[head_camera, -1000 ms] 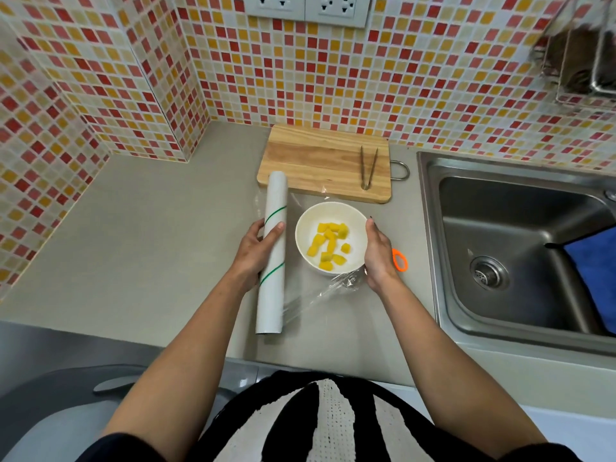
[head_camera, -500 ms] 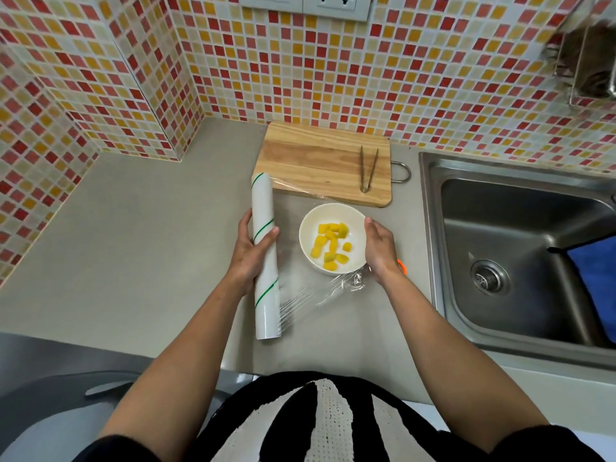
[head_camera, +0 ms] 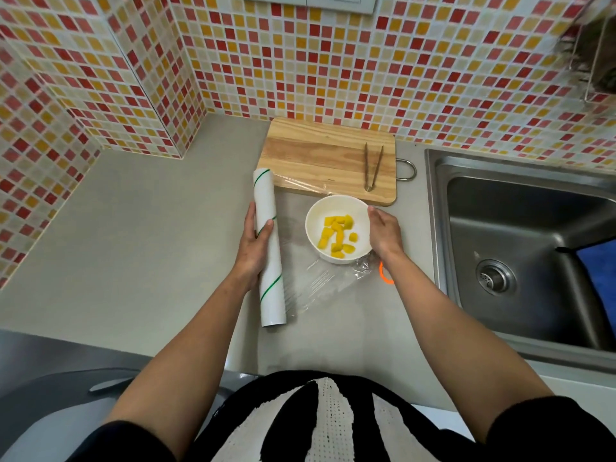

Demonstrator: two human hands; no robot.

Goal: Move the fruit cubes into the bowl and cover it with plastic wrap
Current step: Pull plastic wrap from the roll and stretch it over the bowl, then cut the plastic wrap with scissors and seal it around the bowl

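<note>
A white bowl (head_camera: 311, 225) with several yellow fruit cubes (head_camera: 336, 236) stands on the grey counter in front of the wooden cutting board (head_camera: 316, 155). My left hand (head_camera: 255, 245) grips the white plastic wrap roll (head_camera: 268, 261), which lies left of the bowl. Clear film (head_camera: 320, 285) runs from the roll towards the bowl and bunches at the bowl's near right. My right hand (head_camera: 385, 233) curls round the bowl's right side and holds the film's end there. Whether the film lies over or under the bowl I cannot tell.
Metal tongs (head_camera: 373, 166) lie on the board's right part. An orange ring-shaped handle (head_camera: 383, 275) shows beside my right wrist. A steel sink (head_camera: 520, 255) with a blue cloth (head_camera: 600, 271) is at the right. Tiled walls close off the back and left.
My left hand has drawn the roll leftward away from the bowl, and more film now lies between them. My right hand stays at the bowl's right side.
</note>
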